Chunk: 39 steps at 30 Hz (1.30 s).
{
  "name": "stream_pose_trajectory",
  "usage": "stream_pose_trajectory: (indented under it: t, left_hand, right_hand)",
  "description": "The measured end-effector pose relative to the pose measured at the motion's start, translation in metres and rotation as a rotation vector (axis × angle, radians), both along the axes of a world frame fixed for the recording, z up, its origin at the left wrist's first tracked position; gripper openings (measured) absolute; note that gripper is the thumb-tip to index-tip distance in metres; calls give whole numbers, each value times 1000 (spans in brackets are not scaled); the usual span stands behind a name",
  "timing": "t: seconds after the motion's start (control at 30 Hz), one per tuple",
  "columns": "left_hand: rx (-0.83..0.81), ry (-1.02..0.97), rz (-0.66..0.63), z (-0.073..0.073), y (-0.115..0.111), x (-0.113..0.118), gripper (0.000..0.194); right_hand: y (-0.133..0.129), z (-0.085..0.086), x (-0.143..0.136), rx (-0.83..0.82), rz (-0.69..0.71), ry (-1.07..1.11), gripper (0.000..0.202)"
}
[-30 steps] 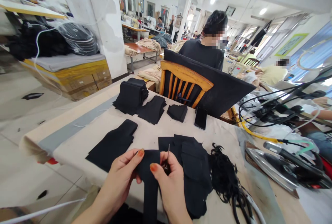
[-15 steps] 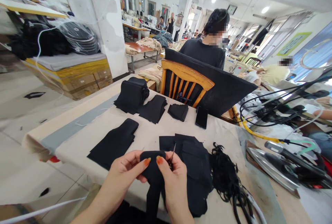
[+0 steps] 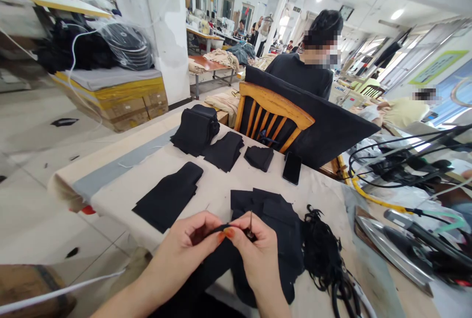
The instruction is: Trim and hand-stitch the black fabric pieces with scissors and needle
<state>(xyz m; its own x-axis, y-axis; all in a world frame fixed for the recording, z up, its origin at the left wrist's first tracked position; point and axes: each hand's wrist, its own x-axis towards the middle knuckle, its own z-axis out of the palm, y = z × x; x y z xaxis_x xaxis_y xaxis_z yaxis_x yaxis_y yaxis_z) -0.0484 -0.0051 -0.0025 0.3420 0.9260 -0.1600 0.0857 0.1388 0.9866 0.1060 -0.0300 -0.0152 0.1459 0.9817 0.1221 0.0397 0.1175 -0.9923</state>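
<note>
A black fabric piece [image 3: 218, 260] is pinched along its upper edge between both hands, over the front of the table. My left hand [image 3: 197, 237] is closed on it, with thumb and fingertips together. My right hand [image 3: 258, 246] grips the same edge close beside the left thumb. A thin pointed metal tool [image 3: 251, 217] sticks up from the right hand's fingers; its lower part is mostly hidden, so its kind is unclear. Under and beyond that hand lies a loose pile of black fabric pieces [image 3: 283, 224]. A flat black stack [image 3: 171, 192] rests left of the hands.
Farther back lie more black fabric stacks [image 3: 195, 129] and a phone [image 3: 292, 168]. On the right are a tangle of black strips [image 3: 319, 246] and an iron [image 3: 394, 246] with cables. A wooden chair [image 3: 275, 106] stands at the far edge, a seated person [image 3: 300, 72] beyond.
Both hands have drawn together, the thumbs now nearly touching. The fabric edge between them has narrowed and turned, and its lower part hangs more to the left. The view has shifted slightly left.
</note>
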Motion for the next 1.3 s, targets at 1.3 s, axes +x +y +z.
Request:
stream_pose_trajectory:
  t: [1.3]
  left_hand:
    - [80, 72, 38, 3, 2, 1, 16]
  right_hand:
    - [-8, -12, -7, -69, -87, 303, 26]
